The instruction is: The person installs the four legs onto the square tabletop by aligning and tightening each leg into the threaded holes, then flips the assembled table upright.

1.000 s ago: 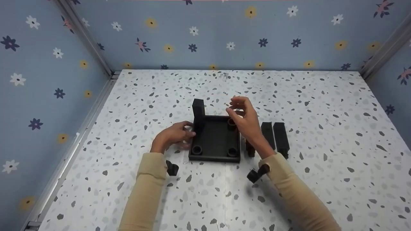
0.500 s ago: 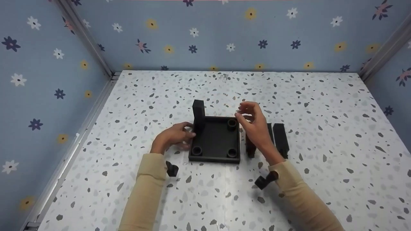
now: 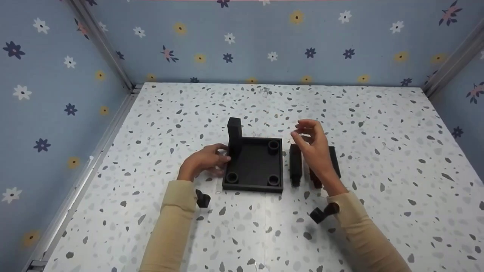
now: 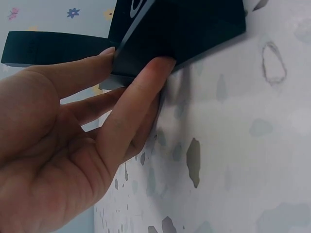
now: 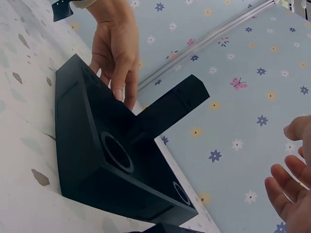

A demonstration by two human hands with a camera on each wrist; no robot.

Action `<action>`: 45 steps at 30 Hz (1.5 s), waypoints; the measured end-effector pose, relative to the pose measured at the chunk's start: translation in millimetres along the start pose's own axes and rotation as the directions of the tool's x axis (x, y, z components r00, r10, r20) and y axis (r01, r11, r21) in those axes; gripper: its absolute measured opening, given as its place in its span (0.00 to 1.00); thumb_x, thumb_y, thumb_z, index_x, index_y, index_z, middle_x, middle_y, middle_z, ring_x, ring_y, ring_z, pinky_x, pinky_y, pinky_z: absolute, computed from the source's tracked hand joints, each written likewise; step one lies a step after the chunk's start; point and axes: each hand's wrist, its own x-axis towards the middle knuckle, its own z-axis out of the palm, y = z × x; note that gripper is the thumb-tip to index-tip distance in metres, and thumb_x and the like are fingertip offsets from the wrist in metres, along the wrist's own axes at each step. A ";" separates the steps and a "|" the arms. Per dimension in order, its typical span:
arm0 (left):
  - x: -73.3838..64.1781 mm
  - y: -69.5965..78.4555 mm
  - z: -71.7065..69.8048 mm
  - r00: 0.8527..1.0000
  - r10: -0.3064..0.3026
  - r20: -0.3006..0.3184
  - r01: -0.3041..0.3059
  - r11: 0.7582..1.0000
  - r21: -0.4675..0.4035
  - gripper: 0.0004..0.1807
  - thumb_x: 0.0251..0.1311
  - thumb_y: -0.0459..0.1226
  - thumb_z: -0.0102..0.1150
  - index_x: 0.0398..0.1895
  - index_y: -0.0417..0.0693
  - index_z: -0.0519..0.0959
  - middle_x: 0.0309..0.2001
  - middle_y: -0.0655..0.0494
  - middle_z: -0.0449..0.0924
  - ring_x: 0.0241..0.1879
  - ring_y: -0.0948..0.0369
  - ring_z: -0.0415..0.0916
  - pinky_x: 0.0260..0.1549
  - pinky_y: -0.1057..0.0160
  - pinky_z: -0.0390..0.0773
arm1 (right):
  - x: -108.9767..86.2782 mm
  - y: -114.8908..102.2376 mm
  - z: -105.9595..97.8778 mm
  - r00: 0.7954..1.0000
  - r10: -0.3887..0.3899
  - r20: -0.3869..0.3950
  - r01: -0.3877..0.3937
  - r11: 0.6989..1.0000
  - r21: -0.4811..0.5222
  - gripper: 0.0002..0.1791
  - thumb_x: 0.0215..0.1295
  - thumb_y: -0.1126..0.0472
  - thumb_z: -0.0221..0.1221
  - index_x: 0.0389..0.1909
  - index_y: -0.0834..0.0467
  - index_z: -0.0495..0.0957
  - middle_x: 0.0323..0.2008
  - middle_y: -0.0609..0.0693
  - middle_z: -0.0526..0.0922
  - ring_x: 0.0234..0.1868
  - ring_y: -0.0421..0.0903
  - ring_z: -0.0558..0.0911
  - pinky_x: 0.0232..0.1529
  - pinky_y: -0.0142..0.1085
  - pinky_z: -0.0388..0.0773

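A square black base (image 3: 254,164) with raised walls lies at the middle of the table. A black post (image 3: 235,136) stands upright in its far left corner. Ring-shaped sockets (image 3: 273,180) show in the other corners. My left hand (image 3: 204,158) pinches the left wall, thumb over the rim and fingers outside, as the left wrist view also shows. My right hand (image 3: 314,147) hovers over the black bars with loosely bent fingers and holds nothing. One bar (image 3: 295,165) lies right of the base; another bar (image 3: 334,162) and one between are partly hidden by the hand.
The table (image 3: 181,113) has a white speckled top. Blue flowered panels (image 3: 249,41) rise behind it and at both sides, joined by metal corner rails (image 3: 102,41). A small black device (image 3: 323,212) sits at each wrist.
My right hand has moved right, away from the base's far right corner to above the bars, which uncovers the nearest bar. The left hand, base and post stay put.
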 end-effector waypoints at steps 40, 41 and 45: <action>1.0 -2.3 -2.0 0.999 0.028 0.030 -0.027 0.999 -0.027 0.26 0.67 0.36 0.54 0.67 0.49 0.62 0.49 0.45 0.75 0.41 0.57 0.78 0.35 0.63 0.82 | -8.9 25.5 -60.1 0.996 0.055 -0.067 -0.066 0.984 -0.168 0.22 0.65 0.66 0.58 0.56 0.69 0.66 0.49 0.60 0.74 0.51 0.50 0.77 0.49 0.29 0.76; 1.2 -2.4 -2.0 0.999 0.027 0.029 -0.026 0.999 -0.026 0.26 0.67 0.36 0.54 0.67 0.49 0.62 0.49 0.45 0.75 0.42 0.57 0.78 0.36 0.63 0.82 | -9.5 25.6 -60.9 0.996 0.055 -0.068 -0.066 0.983 -0.171 0.22 0.65 0.66 0.58 0.56 0.69 0.66 0.50 0.62 0.74 0.52 0.51 0.76 0.50 0.29 0.75; 1.5 -2.6 -2.0 0.999 0.023 0.023 -0.022 0.999 -0.030 0.27 0.66 0.36 0.55 0.67 0.49 0.62 0.49 0.45 0.74 0.42 0.57 0.78 0.36 0.63 0.82 | -12.4 26.2 -64.0 0.996 0.049 -0.071 -0.061 0.979 -0.193 0.22 0.65 0.66 0.58 0.57 0.69 0.66 0.50 0.61 0.74 0.53 0.53 0.76 0.52 0.30 0.74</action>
